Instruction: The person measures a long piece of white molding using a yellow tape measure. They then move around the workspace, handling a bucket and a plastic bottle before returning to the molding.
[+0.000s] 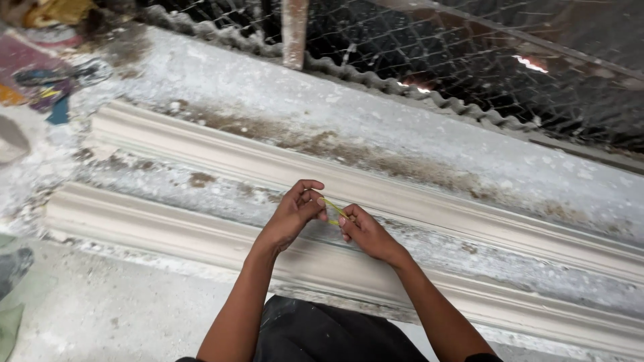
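Two hands, left hand and right hand, pinch thin yellow-green band, stretched taut.

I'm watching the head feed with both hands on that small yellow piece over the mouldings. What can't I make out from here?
Head view only:
- Small yellow piece: too small and mostly covered by the fingers of the left hand and right hand; its kind is unclear.
- Near moulding and far moulding: right ends cut off by the frame edge.
- Behind the wire mesh: dark, nothing readable.
- Coloured clutter top left: blurred.
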